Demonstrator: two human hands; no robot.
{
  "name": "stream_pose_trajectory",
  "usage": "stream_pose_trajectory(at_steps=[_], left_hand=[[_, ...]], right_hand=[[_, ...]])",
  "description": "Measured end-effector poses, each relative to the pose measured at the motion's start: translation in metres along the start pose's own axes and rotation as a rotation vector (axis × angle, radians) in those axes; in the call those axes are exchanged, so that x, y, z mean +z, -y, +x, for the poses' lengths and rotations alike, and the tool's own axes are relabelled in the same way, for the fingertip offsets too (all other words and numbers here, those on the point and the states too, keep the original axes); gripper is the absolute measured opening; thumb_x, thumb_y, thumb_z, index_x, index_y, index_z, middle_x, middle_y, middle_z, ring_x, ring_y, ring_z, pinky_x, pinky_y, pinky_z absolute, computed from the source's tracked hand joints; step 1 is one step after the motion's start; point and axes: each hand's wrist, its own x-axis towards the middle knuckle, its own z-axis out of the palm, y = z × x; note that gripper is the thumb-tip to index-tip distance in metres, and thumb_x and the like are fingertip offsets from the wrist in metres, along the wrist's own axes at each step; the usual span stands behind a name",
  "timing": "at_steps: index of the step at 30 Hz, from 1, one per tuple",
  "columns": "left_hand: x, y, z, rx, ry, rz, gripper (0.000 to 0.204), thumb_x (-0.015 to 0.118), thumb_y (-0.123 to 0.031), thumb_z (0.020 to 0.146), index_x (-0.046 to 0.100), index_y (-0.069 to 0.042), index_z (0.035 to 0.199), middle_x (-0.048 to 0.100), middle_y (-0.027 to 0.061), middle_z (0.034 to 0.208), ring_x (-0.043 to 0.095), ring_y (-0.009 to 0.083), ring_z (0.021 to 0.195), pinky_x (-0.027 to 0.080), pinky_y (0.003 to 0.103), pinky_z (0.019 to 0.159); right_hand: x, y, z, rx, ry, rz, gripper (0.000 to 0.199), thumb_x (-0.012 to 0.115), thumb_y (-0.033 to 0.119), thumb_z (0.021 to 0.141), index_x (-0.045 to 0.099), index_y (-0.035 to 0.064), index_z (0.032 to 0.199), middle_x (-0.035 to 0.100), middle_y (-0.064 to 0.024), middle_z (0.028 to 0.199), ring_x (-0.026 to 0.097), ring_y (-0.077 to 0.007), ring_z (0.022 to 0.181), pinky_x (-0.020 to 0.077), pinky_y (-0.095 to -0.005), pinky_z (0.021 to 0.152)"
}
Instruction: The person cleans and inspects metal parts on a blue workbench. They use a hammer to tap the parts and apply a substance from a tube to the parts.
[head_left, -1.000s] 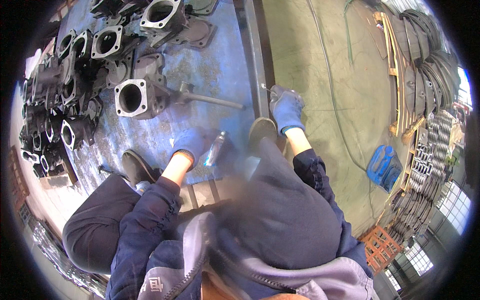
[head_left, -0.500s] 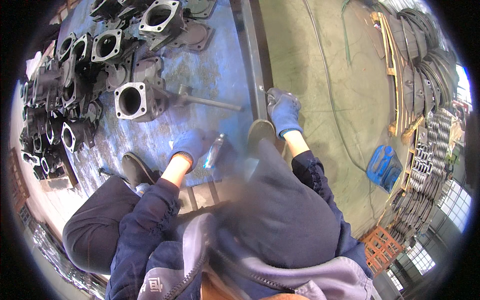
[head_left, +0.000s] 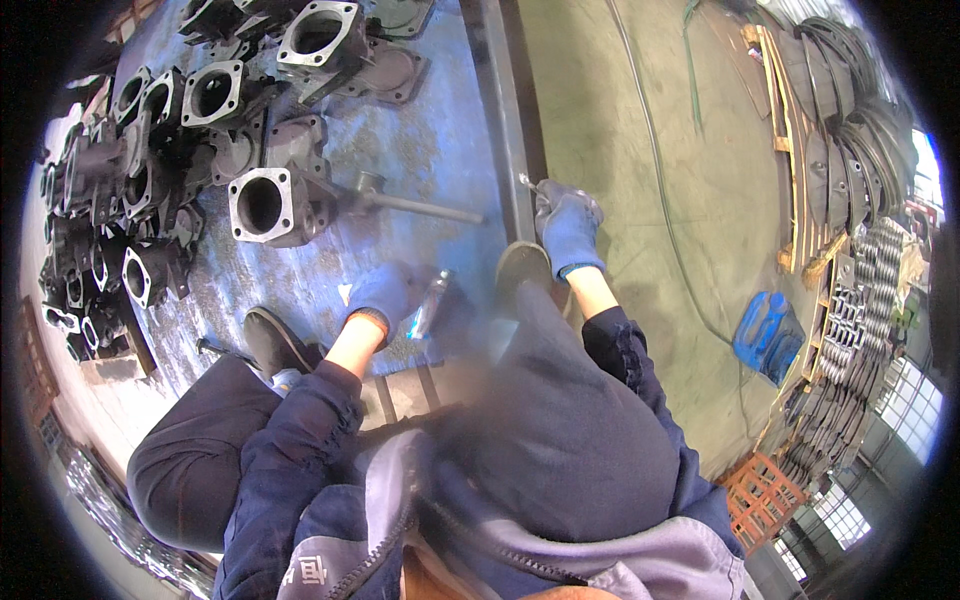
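One clear-and-blue plastic bottle (head_left: pixel 429 305) is seen just right of the blue-gloved left hand (head_left: pixel 381 291), one grey T-shaped metal tool (head_left: pixel 425 207) beyond. The blue-gloved right hand (head_left: pixel 571 225) is curled; either hand's hold, and the left's opening, cannot be told.

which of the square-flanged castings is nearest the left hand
The casting just left of the T-shaped hammer. The other castings all lie farther from the left hand, higher or farther left in the picture.
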Motion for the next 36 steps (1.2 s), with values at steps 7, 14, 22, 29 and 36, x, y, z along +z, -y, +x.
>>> stream_pose_trajectory(at_steps=[7, 14, 22, 29, 36], left_hand=[[-0.003, 0.001, -0.001, 0.036, 0.035, -0.006, 0.037, 0.059, -0.044, 0.088, 0.074, -0.014, 0.105, 0.069, 0.0203, 0.105, 0.066, 0.0407, 0.1, 0.052, 0.047, 0.089], [-0.003, -0.001, -0.001, 0.042, 0.05, 0.032, 0.036, 0.058, -0.045, 0.089, 0.073, -0.02, 0.109, 0.069, 0.0184, 0.108, 0.065, 0.0398, 0.102, 0.052, 0.047, 0.09], [0.0, 0.0, 0.001, -0.009, 0.046, -0.004, 0.043, 0.057, -0.052, 0.089, 0.073, -0.017, 0.108, 0.069, 0.0195, 0.107, 0.065, 0.0404, 0.102, 0.052, 0.047, 0.089], [-0.003, -0.004, -0.001, 0.018, 0.062, -0.012, 0.047, 0.056, -0.052, 0.089, 0.073, -0.012, 0.108, 0.069, 0.0196, 0.106, 0.066, 0.0413, 0.1, 0.052, 0.047, 0.088], [0.0, -0.001, 0.001, 0.049, 0.06, -0.012, 0.043, 0.056, -0.047, 0.09, 0.073, -0.011, 0.106, 0.069, 0.0216, 0.105, 0.066, 0.0419, 0.099, 0.051, 0.048, 0.089]], right_hand=[[-0.009, 0.006, 0.001, -0.033, -0.094, 0.162, 0.016, 0.061, 0.015, 0.081, 0.07, 0.0184, 0.093, 0.069, -0.0134, 0.086, 0.066, -0.0358, 0.086, 0.0506, -0.0453, 0.074], [-0.012, 0.006, 0.001, -0.037, -0.064, 0.118, 0.016, 0.061, 0.016, 0.083, 0.07, 0.0181, 0.096, 0.069, -0.0141, 0.089, 0.066, -0.0363, 0.088, 0.0509, -0.0463, 0.075], [-0.009, 0.002, 0.001, 0.029, 0.015, 0.176, 0.018, 0.061, 0.019, 0.085, 0.071, 0.0191, 0.1, 0.07, -0.0142, 0.092, 0.066, -0.0364, 0.091, 0.0511, -0.0459, 0.081], [0.0, 0.0, -0.001, 0.018, -0.052, 0.178, 0.017, 0.061, 0.019, 0.085, 0.071, 0.0177, 0.098, 0.07, -0.015, 0.092, 0.065, -0.0379, 0.088, 0.0503, -0.0475, 0.079], [-0.003, -0.001, -0.002, -0.007, -0.122, 0.213, 0.017, 0.06, 0.018, 0.085, 0.071, 0.0162, 0.098, 0.069, -0.0159, 0.092, 0.065, -0.0381, 0.088, 0.0502, -0.0475, 0.079]])
